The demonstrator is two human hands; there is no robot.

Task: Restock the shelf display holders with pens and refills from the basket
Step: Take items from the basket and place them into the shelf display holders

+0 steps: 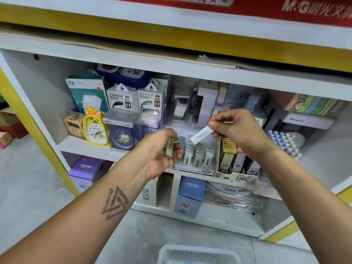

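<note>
Head view. Both hands raised in front of middle shelf (87, 148) of white display unit.
L hand (162, 151): palm up, fingers curled round pale green refill case (169, 147), case upright in grip, just left of clear display holder (196, 153).
R hand (236, 128): thumb + fingertips pinch upper end of white refill tube (202, 134), barcode label facing cam; tube tilted, lower end pointing down-left, above the holder's rows, not touching them.
Clear holder sits on shelf front edge, "2B" tag on its base; holds rows of white and green cases, upright. Just right of it: cardboard lead display box (234, 164), "0.7" and "100" print, packed w/ yellow, pink, white packs.
White basket (198, 254) on floor, bottom of frame, between forearms; contents can't tell.
Shelf left part: yellow duck alarm clock (95, 128), blue round clock (122, 138), two "POWER BANK" boxes (137, 100) behind. Far right: pastel pens (285, 141) in bundle.
</note>
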